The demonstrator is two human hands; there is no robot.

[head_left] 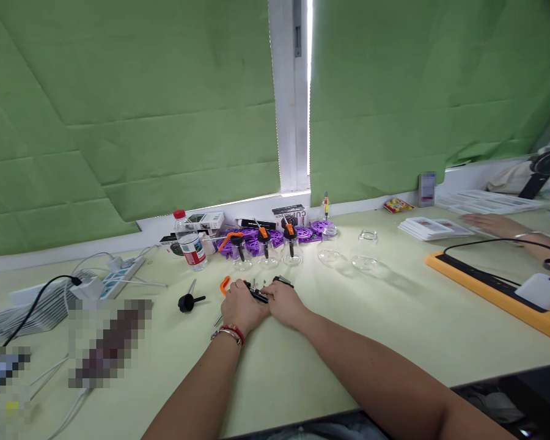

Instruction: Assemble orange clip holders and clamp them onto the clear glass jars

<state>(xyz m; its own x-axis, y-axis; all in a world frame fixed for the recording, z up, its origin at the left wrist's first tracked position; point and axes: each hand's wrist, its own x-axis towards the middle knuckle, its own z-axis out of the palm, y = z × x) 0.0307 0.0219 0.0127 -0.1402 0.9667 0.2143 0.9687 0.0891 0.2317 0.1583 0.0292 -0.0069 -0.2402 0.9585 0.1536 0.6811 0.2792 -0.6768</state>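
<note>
In the head view, the water bottle (191, 241) is the landmark. In front of it and to its right, the person's left hand (244, 304) has its fingers closed on a black part (258, 295). The right hand (285, 304) touches that part; whether it grips cannot be told. An orange piece (224, 285) shows beside the left hand. Right of the bottle stand three topped glass jars (267, 260); far right rests a co-worker's hand (494, 225).

Black bar (258, 296); orange handle (224, 285); purple discs (305, 233); red bottle cap (179, 214); green wall covering (165, 91); pale yellow-green table (385, 305)
</note>
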